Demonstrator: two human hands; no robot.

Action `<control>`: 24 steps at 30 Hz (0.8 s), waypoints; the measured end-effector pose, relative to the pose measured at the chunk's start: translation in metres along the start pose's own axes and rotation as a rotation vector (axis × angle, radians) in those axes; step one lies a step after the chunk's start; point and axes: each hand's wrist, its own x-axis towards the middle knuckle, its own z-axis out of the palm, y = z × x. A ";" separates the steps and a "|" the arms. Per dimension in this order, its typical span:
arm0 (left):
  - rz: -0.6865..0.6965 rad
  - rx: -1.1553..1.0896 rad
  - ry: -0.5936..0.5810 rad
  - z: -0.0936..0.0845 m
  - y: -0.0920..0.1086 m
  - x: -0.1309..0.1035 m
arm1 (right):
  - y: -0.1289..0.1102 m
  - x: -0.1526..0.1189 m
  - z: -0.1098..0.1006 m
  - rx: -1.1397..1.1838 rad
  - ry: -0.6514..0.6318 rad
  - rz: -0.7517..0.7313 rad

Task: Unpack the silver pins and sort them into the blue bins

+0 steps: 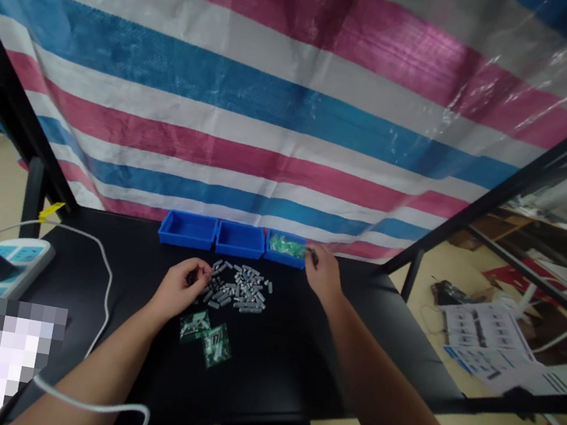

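Observation:
A loose pile of small grey cylindrical parts [245, 292] lies on the black table. At its left edge is my left hand [181, 287], its fingers curled together; what they hold, if anything, is hidden. My right hand [323, 271] reaches to the right end of a blue bin [283, 259] filled with small green-tinted plastic bags [286, 245]. Its fingers are bent and pressed together, and their contents cannot be made out. Nearer to me, below the pile, two clear greenish bags with grey parts inside, one left [194, 326] and one right [216, 345], lie overlapping.
Two more blue bins, one at the left [185, 242] and one in the middle [238, 251], stand in the same row. A striped tarp [279, 110] hangs behind. A power strip [30, 264] and a white cable [109, 278] occupy the left side.

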 end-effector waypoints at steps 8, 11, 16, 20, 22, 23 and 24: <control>-0.013 -0.035 0.008 -0.001 -0.003 0.000 | 0.041 0.025 0.032 -0.184 -0.308 -0.046; -0.010 -0.026 0.013 -0.001 -0.004 0.001 | 0.032 0.018 0.035 -0.234 -0.281 -0.021; -0.002 -0.008 0.004 -0.001 -0.002 0.002 | 0.013 0.002 0.042 -0.321 -0.438 -0.018; -0.003 0.001 0.006 0.000 -0.001 0.001 | -0.001 -0.001 0.041 -0.354 -0.517 0.003; -0.002 0.004 0.014 -0.001 -0.001 0.000 | -0.019 0.000 0.035 -0.320 -0.415 -0.015; -0.001 0.006 0.018 -0.001 -0.001 0.000 | -0.032 0.000 0.031 -0.278 -0.364 -0.053; -0.001 0.007 0.023 -0.001 0.000 0.001 | -0.047 -0.003 0.027 -0.211 -0.336 -0.112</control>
